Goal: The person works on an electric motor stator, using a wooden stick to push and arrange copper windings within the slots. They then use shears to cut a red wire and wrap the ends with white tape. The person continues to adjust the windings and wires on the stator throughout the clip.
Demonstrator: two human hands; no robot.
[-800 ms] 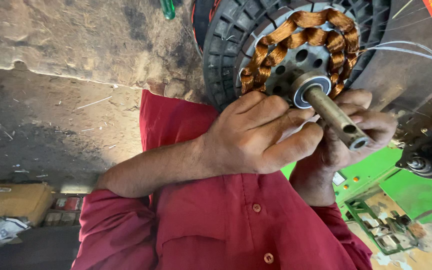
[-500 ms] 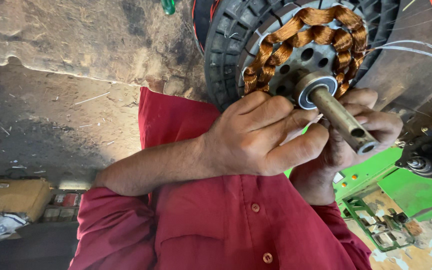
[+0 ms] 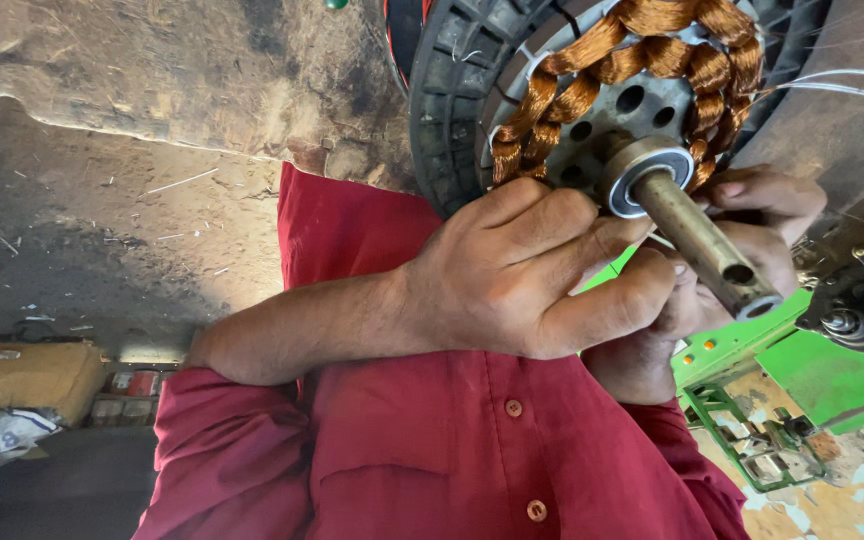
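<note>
One round grey motor stator [image 3: 472, 90] wound with copper coils, one brass-coloured shaft [image 3: 697, 240]. Two hands: left hand [image 3: 522, 275] and right hand [image 3: 752, 230] both curled around the stator. Rough concrete floor [image 3: 102, 200]; green metal machine [image 3: 802, 370] alongside.

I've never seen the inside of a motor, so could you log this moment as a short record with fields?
Held thing: fan motor stator with copper windings
Centre: brass-coloured shaft through a bearing
Left hand: wrapped around the stator's lower edge, thumb by the shaft
Right hand: behind the shaft, supporting the stator
Clothing: red shirt
Nearby: green machine
</note>
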